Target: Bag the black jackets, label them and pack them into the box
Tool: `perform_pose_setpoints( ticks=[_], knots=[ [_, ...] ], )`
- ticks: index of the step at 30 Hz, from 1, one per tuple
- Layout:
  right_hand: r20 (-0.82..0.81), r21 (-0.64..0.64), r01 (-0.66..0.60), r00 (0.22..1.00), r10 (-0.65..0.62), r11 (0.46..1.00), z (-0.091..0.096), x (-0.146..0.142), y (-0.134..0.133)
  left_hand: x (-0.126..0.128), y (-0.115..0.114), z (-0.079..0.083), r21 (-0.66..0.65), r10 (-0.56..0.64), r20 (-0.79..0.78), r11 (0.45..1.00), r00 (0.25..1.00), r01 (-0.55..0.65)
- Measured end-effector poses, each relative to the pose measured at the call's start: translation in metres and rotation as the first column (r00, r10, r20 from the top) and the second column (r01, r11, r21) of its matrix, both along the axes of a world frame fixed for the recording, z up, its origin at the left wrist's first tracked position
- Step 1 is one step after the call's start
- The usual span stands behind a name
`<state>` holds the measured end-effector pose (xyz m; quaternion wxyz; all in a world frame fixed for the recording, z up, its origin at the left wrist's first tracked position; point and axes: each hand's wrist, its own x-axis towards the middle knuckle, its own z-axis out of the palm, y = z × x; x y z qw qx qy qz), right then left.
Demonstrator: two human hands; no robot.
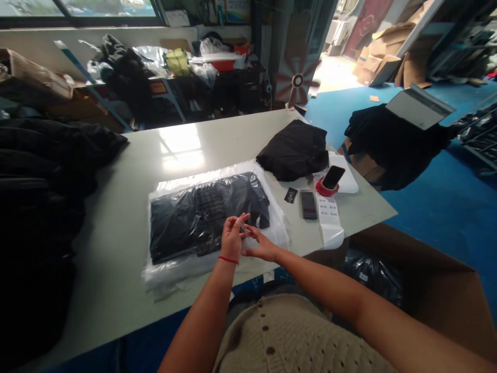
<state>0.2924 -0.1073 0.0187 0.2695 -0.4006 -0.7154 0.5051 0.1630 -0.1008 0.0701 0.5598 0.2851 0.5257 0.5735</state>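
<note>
My left hand (pixel 233 237), with a red thread around the wrist, and my right hand (pixel 262 243) meet in front of me above a clear plastic bag (pixel 217 182). The left fingers pinch something small and thin, too small to name. A folded black garment (pixel 182 228) lies inside the bag on the white table (pixel 116 248). Beyond my hands are a small black tag (pixel 290 195), a handheld device with a blurred screen (pixel 308 204), and a strip of white labels (pixel 329 217). A phone (pixel 333 177) rests on a red tape roll (pixel 321 187). Another folded black garment (pixel 293 150) lies farther back.
An open cardboard box (pixel 419 274) holding black bagged items stands at the lower right, beside the table's edge. Black garments (pixel 39 207) are heaped along the left. A small fan (pixel 297 80) stands behind the table, and blue floor (pixel 446 217) spreads to the right.
</note>
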Motion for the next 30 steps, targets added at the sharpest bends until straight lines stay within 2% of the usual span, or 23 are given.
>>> perform_pose_setpoints(
  ticks=[4,6,8,11,14,17,19,21,23,25,27,30],
  knots=[
    [-0.036,-0.087,-0.095,0.995,0.092,0.992,0.003,0.003,-0.018,-0.016,-0.015,0.001,-0.075,0.043,0.124,0.997,0.991,-0.034],
    [0.032,-0.154,-0.091,0.995,0.097,0.984,0.004,0.011,-0.025,-0.019,-0.026,-0.003,-0.079,0.048,0.205,0.996,0.978,-0.032],
    [0.156,-0.159,-0.035,0.986,0.060,0.987,0.006,0.022,-0.030,-0.019,-0.039,-0.010,-0.090,0.051,0.282,0.996,0.958,-0.027],
    [0.341,0.038,0.007,0.940,-0.020,0.999,0.011,0.037,-0.040,-0.020,-0.062,-0.021,-0.125,0.053,0.292,0.992,0.955,-0.017],
    [0.459,0.230,-0.062,0.887,-0.052,0.971,0.014,0.049,-0.058,-0.034,-0.089,-0.032,-0.164,0.088,0.215,0.985,0.973,-0.053],
    [0.518,0.277,-0.047,0.849,-0.108,0.960,0.007,0.058,-0.085,-0.064,-0.120,-0.047,-0.190,0.191,0.159,0.969,0.969,-0.160],
    [0.490,0.177,0.010,0.866,-0.097,0.984,-0.006,0.065,-0.106,-0.087,-0.143,-0.061,-0.220,0.246,0.105,0.951,0.964,-0.218],
    [0.417,-0.046,0.054,0.908,-0.030,0.997,-0.024,0.070,-0.129,-0.108,-0.166,-0.077,-0.288,0.254,0.034,0.929,0.967,-0.234],
    [0.346,-0.317,0.072,0.937,0.044,0.946,-0.045,0.071,-0.150,-0.123,-0.188,-0.093,-0.396,0.178,-0.095,0.896,0.979,-0.201],
    [0.364,-0.487,0.128,0.929,0.067,0.864,-0.065,0.070,-0.168,-0.133,-0.206,-0.107,-0.503,0.039,-0.239,0.849,0.970,-0.158],
    [0.455,-0.513,0.221,0.890,0.044,0.830,-0.080,0.068,-0.178,-0.139,-0.219,-0.118,-0.574,-0.080,-0.341,0.806,0.937,-0.140],
    [0.575,-0.409,0.345,0.816,-0.055,0.845,-0.092,0.069,-0.179,-0.146,-0.230,-0.129,-0.628,-0.181,-0.427,0.764,0.886,-0.147]
  ],
)
